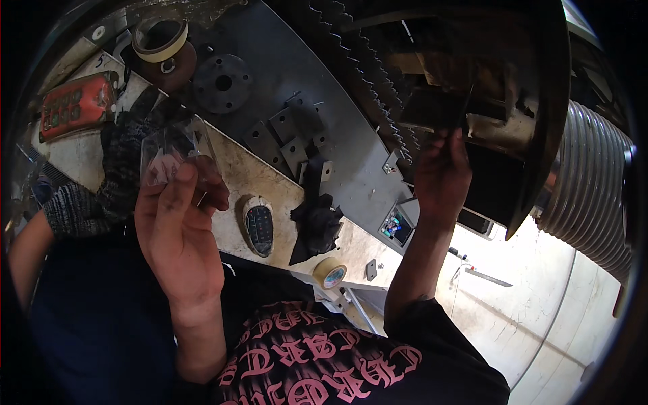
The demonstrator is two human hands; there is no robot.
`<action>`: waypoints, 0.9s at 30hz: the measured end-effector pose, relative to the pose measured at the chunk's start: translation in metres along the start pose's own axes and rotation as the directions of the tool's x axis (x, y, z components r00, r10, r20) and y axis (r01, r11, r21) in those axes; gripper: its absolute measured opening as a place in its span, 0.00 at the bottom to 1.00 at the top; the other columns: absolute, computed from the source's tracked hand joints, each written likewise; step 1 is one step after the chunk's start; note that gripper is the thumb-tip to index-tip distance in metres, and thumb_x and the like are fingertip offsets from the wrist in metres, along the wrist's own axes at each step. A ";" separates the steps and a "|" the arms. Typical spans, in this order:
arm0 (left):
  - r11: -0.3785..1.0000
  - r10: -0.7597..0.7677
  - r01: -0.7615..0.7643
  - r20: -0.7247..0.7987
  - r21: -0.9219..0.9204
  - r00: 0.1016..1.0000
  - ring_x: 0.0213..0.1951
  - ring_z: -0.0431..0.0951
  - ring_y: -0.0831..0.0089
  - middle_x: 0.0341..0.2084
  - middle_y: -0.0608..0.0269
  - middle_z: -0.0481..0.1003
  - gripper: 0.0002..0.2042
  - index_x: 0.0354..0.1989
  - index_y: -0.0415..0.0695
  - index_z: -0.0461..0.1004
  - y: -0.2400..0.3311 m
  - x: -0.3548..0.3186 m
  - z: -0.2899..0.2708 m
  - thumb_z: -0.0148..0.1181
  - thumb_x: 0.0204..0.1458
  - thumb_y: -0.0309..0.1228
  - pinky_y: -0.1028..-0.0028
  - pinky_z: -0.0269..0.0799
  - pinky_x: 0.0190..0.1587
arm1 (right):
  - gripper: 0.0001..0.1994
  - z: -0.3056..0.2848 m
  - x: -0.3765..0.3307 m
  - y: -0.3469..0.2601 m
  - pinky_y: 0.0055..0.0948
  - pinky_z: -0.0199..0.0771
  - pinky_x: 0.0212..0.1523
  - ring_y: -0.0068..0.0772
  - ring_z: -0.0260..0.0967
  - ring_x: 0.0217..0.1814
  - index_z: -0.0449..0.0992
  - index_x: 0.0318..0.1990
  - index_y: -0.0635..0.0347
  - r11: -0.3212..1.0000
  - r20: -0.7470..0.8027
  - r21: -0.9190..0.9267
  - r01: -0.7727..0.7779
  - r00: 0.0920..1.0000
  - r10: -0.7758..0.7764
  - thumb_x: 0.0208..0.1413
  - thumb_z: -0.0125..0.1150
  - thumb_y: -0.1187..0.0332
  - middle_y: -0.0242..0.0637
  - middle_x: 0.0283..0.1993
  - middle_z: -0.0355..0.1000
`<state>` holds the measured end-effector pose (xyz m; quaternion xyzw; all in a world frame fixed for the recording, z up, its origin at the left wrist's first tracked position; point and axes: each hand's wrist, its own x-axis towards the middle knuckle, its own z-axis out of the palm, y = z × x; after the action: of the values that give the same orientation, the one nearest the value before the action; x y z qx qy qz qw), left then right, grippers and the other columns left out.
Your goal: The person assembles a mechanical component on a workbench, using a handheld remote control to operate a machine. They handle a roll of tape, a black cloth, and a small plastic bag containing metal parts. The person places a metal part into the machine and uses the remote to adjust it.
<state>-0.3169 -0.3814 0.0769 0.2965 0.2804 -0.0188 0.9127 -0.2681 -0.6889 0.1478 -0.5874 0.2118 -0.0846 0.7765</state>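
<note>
My left hand [182,229] is closed on a clear plastic piece [158,152] with folded, see-through faces; its thumb presses on the near side. Further right, my right hand [442,175] reaches up to a dark machine housing [499,128]. Its fingers are pinched at the lower edge of a dark flat plate [432,111], partly lost in shadow. Between my hands, several small grey metal plates with holes [293,155] lie on a grey metal surface [344,128]. A crumpled black cloth or bag [317,229] is just below them.
At the left is another person's gloved hand [74,209], beside a red keypad box [77,108]. Tape rolls [329,273], a remote control [258,226] and a round flange [223,83] rest around the bench. A ribbed hose [594,189] hangs at the right.
</note>
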 end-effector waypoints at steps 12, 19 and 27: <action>1.000 -0.008 0.007 0.052 0.029 0.999 0.35 0.73 0.74 0.33 0.63 0.74 0.08 0.44 0.43 0.71 0.001 -0.001 -0.012 0.53 0.60 0.31 0.73 0.65 0.36 | 0.13 0.051 -0.009 -0.012 0.23 0.77 0.30 0.30 0.76 0.27 0.74 0.44 0.68 0.701 -0.135 -0.695 0.159 0.929 -0.345 0.61 0.60 0.65 0.44 0.34 0.78; 0.998 0.012 -0.009 -0.034 0.063 0.999 0.29 0.71 0.75 0.29 0.59 0.75 0.07 0.37 0.42 0.70 0.004 -0.001 0.002 0.57 0.59 0.33 0.76 0.63 0.32 | 0.14 0.058 -0.007 -0.017 0.27 0.78 0.35 0.35 0.78 0.33 0.71 0.47 0.72 0.730 -0.132 -0.673 0.120 0.952 -0.277 0.62 0.57 0.67 0.48 0.37 0.78; 0.999 -0.005 0.001 0.072 0.052 0.997 0.35 0.73 0.73 0.34 0.61 0.74 0.09 0.45 0.42 0.70 0.003 -0.004 -0.006 0.53 0.61 0.32 0.73 0.65 0.36 | 0.12 0.034 0.002 -0.035 0.27 0.80 0.38 0.39 0.78 0.38 0.70 0.49 0.72 0.869 -0.089 -0.490 0.066 0.988 -0.125 0.63 0.54 0.71 0.52 0.40 0.77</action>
<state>-0.3226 -0.3762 0.0766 0.3188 0.2471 -0.0380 0.9142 -0.2480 -0.6696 0.1878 -0.7671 0.2424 -0.1016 0.5852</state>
